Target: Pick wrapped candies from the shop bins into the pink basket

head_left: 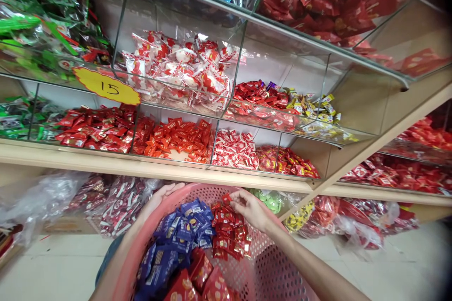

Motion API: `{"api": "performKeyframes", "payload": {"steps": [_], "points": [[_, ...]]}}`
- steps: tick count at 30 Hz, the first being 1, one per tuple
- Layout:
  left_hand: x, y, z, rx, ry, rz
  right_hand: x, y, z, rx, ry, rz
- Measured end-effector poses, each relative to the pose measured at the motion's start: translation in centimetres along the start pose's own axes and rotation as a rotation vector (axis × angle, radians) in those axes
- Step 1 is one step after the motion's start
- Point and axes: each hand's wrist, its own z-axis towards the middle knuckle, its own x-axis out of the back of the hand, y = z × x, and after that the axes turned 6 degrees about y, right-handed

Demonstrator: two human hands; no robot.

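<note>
A pink perforated plastic basket (271, 263) is in front of me below the shelves. My left hand (168, 192) is at its far left rim, with the forearm along its left side and the fingertips partly hidden. Over the basket's far right part is my right hand (249, 209), thumb and fingers pinched on a small red-wrapped candy (227, 199). Beneath that hand lies a pile of shiny red candies (228, 230). Blue packets (189, 225) fill the left part, and larger red packets (199, 280) lie nearest me.
Clear-fronted shelf bins hold orange-red candies (180, 138), red-and-white candies (235, 148) and several other kinds. A wooden ledge (169, 171) runs just beyond the basket. A yellow "15" tag (107, 87) hangs at left. Bagged candies (122, 204) lie under the ledge.
</note>
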Motion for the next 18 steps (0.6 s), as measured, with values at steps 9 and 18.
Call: {"api": "performKeyframes", "payload": {"steps": [9,18], "points": [[-0.1,0.0,-0.1,0.0,0.022,-0.027,0.9,-1.8,-0.2,0.235,0.011,-0.362],[0.7,-0.2,1.3,0.048,-0.01,-0.032,1.7,-1.8,-3.0,0.223,0.016,-0.948]]}}
